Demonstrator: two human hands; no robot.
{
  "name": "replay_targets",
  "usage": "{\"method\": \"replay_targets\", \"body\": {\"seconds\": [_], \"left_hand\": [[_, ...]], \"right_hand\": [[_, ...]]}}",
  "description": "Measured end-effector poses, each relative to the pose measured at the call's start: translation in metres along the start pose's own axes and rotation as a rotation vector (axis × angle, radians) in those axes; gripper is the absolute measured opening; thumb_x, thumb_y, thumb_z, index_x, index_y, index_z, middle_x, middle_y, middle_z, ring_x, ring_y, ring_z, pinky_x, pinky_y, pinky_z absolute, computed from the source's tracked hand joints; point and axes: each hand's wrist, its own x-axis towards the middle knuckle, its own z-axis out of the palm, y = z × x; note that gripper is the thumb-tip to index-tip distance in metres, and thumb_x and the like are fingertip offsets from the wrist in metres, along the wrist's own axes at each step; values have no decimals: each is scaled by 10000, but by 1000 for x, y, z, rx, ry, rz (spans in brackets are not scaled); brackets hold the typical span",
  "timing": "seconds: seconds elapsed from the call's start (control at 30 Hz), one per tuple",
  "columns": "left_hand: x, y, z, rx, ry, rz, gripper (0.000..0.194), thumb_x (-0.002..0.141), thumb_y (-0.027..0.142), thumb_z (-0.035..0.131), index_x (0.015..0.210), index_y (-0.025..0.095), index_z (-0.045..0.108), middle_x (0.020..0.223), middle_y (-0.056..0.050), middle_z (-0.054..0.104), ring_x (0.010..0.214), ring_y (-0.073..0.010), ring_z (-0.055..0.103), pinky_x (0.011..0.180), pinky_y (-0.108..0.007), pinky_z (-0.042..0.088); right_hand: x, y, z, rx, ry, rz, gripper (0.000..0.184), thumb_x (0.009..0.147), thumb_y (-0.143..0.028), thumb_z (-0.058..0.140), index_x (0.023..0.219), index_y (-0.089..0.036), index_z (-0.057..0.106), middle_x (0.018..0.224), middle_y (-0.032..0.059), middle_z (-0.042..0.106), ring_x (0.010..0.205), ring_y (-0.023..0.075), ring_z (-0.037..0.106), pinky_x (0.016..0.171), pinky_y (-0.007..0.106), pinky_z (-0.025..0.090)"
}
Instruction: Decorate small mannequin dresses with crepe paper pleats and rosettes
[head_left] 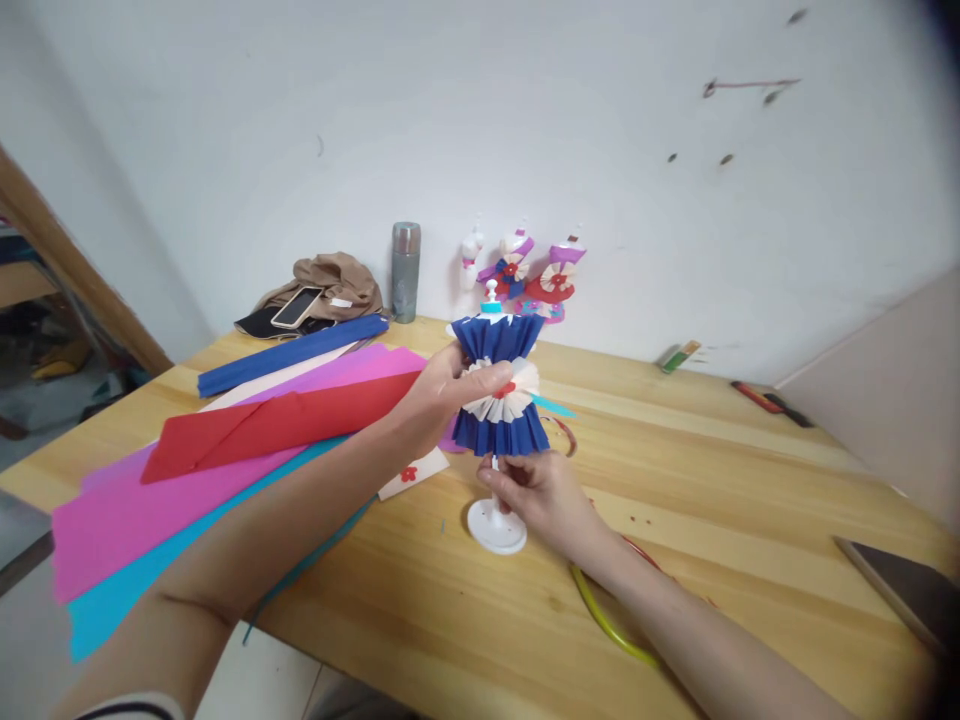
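A small doll form in a pleated blue paper dress (501,428) with a white fan and red flower at the waist stands on a white round stand (496,527) on the wooden table (720,500). My left hand (442,390) is closed round the dress at the waist, thumb on the white fan. My right hand (534,492) pinches the thin white post just under the skirt, above the base.
Sheets of crepe paper lie at the left: red (277,425), pink (150,510), cyan (112,600), blue (292,352). Three finished paper dolls (525,275), a grey bottle (405,272) and a phone on brown cloth (315,295) stand by the wall. A yellow-green strip (604,620) lies under my right forearm.
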Motion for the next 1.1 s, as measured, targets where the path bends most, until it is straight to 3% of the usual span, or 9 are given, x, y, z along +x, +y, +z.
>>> {"method": "replay_targets", "body": {"seconds": [0.17, 0.3, 0.57, 0.67, 0.73, 0.8, 0.87, 0.97, 1.1], "left_hand": [[-4, -2, -1, -22, -7, -74, 414, 711, 396, 829, 984, 138, 655, 878, -58, 680, 817, -177, 636, 822, -313, 477], [-9, -10, -6, -104, 134, -185, 272, 682, 256, 792, 891, 130, 674, 808, -37, 680, 787, -171, 631, 786, -298, 471], [-39, -34, -14, -209, 358, -414, 247, 674, 212, 766, 896, 130, 697, 814, -39, 692, 774, -158, 627, 729, -265, 456], [-51, -40, -10, -221, 299, -463, 323, 703, 232, 787, 1003, 142, 707, 934, -72, 734, 899, -203, 668, 818, -296, 474], [-57, -45, -8, -238, 229, -497, 378, 719, 271, 809, 1060, 146, 704, 990, -93, 745, 975, -239, 680, 882, -332, 479], [-62, -50, -6, -260, 154, -518, 421, 729, 324, 825, 1094, 153, 701, 1016, -105, 749, 1004, -262, 686, 900, -359, 485], [-67, -54, -5, -275, 50, -514, 450, 730, 367, 838, 1109, 168, 701, 1026, -109, 749, 999, -273, 690, 883, -370, 493], [-72, -60, -4, -269, -68, -498, 489, 692, 354, 869, 1114, 180, 695, 997, -94, 736, 953, -261, 687, 847, -363, 493], [-76, -64, -2, -243, -61, -547, 496, 655, 270, 858, 1104, 174, 669, 934, -62, 702, 877, -219, 657, 809, -340, 474]], "right_hand": [[-6, -11, -11, 143, -194, 133, 421, 824, -523, 686, 575, -225, 524, 467, -5, 537, 427, 123, 475, 450, 269, 373], [-8, -18, -13, 203, -356, 200, 431, 819, -524, 702, 579, -226, 503, 492, -27, 513, 442, 113, 487, 448, 254, 382], [-18, -38, -57, -153, -661, 110, 363, 808, -271, 751, 521, -200, 540, 489, -50, 435, 441, 77, 340, 417, 247, 246], [-23, -48, -72, -131, -426, 83, 387, 874, -401, 704, 571, -209, 560, 487, -48, 452, 438, 91, 383, 422, 248, 295], [-24, -52, -71, -101, -107, -71, 265, 903, -384, 680, 699, -220, 643, 599, -18, 570, 530, 118, 488, 496, 262, 382], [-24, -53, -62, -84, 44, -219, 152, 918, -314, 668, 788, -237, 682, 690, 0, 620, 622, 141, 552, 573, 285, 425], [-23, -51, -50, -68, 63, -279, 117, 919, -262, 656, 810, -248, 697, 686, 1, 618, 634, 147, 554, 583, 294, 420], [-22, -47, -36, -39, 43, -191, 136, 898, -243, 649, 768, -240, 688, 617, -11, 582, 565, 132, 494, 521, 282, 377], [-21, -42, -31, 0, -33, -43, 177, 861, -286, 678, 698, -229, 638, 565, -29, 517, 515, 110, 441, 475, 264, 346]]}}
